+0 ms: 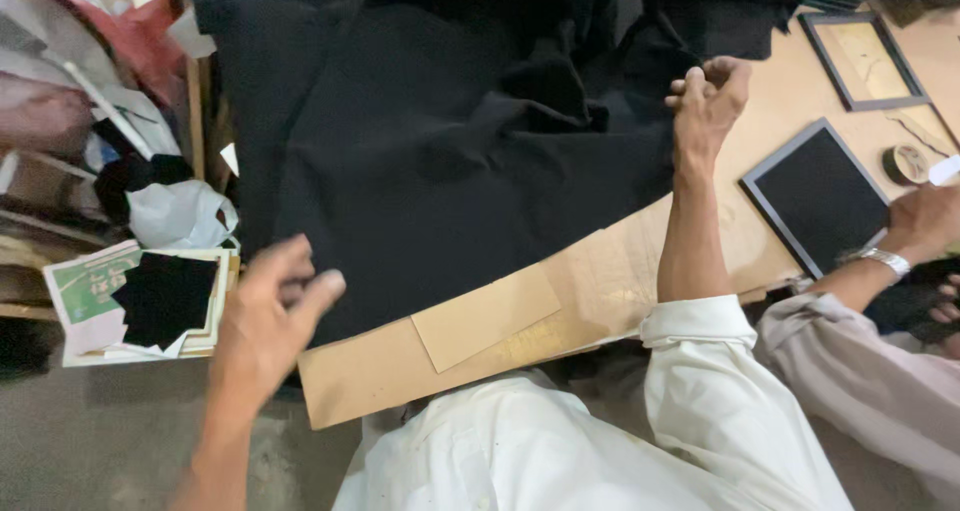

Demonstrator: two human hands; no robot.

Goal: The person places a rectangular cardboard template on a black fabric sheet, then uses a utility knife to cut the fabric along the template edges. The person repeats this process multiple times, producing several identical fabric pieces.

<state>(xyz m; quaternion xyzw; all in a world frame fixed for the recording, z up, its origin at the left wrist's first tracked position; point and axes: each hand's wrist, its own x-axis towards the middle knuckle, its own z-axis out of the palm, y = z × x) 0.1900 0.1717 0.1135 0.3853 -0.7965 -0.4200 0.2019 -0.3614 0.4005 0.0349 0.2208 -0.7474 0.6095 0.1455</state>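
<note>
A large sheet of black cloth (440,141) lies rumpled over a brown cardboard-covered table (590,291). My right hand (708,99) is closed on the cloth's right edge, pinching a fold of it. My left hand (268,316) hovers at the cloth's lower left corner, fingers curled and apart, holding nothing. A small tan card rectangle (485,316) rests on the cardboard just below the cloth's near edge.
A co-worker's hand (922,221) with a metal wristwatch rests by a dark-faced picture frame (815,199) at the right. Another frame (865,61) and a tape roll (905,164) lie beyond. At the left sit scrap piles, a white bag (180,214) and black cloth pieces on cards (165,296).
</note>
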